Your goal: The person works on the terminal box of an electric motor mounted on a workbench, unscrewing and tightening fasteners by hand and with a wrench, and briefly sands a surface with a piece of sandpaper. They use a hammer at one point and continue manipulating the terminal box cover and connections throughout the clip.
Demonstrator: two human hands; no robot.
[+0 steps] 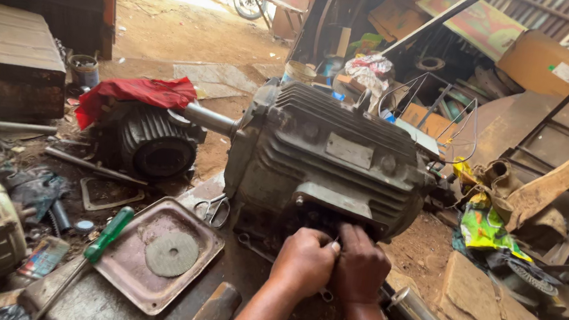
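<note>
Head view: a large grey electric motor (325, 160) is laid on the cluttered workshop floor, its long axis running left to right, its bare shaft (208, 118) pointed left toward a smaller motor (150, 144) draped with a red cloth (134, 92). Its ribbed casing is seen dusty and worn. The left hand (304, 260) and right hand (359, 264) are pressed together, fingers curled at its lower opening; what is pinched cannot be told.
</note>
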